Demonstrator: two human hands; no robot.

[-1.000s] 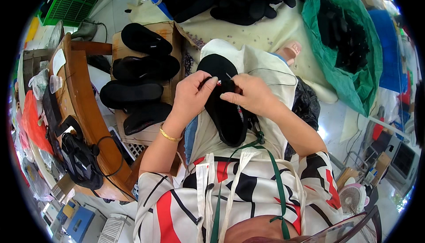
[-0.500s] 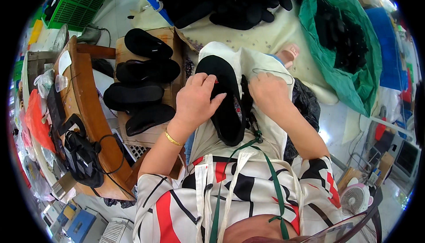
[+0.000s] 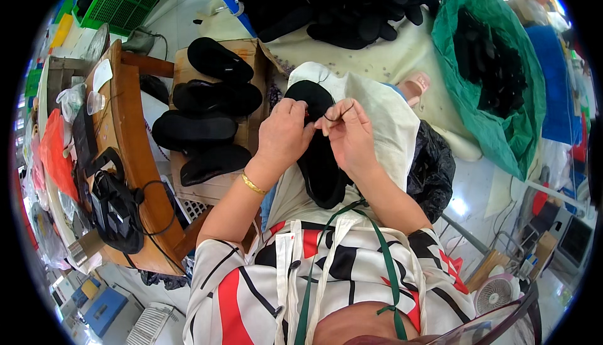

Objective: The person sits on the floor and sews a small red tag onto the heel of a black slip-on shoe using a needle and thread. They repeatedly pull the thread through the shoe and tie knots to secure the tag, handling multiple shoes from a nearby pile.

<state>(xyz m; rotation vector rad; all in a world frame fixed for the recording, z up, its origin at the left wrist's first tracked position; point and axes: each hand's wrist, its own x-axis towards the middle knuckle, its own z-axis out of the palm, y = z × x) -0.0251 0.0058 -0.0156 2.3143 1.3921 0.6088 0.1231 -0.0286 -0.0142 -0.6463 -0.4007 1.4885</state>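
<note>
A black shoe sole (image 3: 319, 156) lies lengthwise on the white cloth (image 3: 383, 115) over my lap. My left hand (image 3: 284, 136) grips its left edge near the toe, a gold bangle on the wrist. My right hand (image 3: 349, 136) rests on the sole's right side, its fingertips pinching a thin black thread above the toe. Both hands meet over the upper half of the sole and hide its middle.
Several black soles (image 3: 207, 115) are stacked on a cardboard box (image 3: 251, 53) to my left. A wooden bench (image 3: 129, 156) holds a black tool with cable (image 3: 116, 210). A green bag (image 3: 496, 87) of black pieces sits right, a black pile (image 3: 352, 2) ahead, a small fan (image 3: 496, 291) lower right.
My left hand slid from flat on the sole to gripping its edge. My right hand came back onto the sole and now pinches a thread near the toe.
</note>
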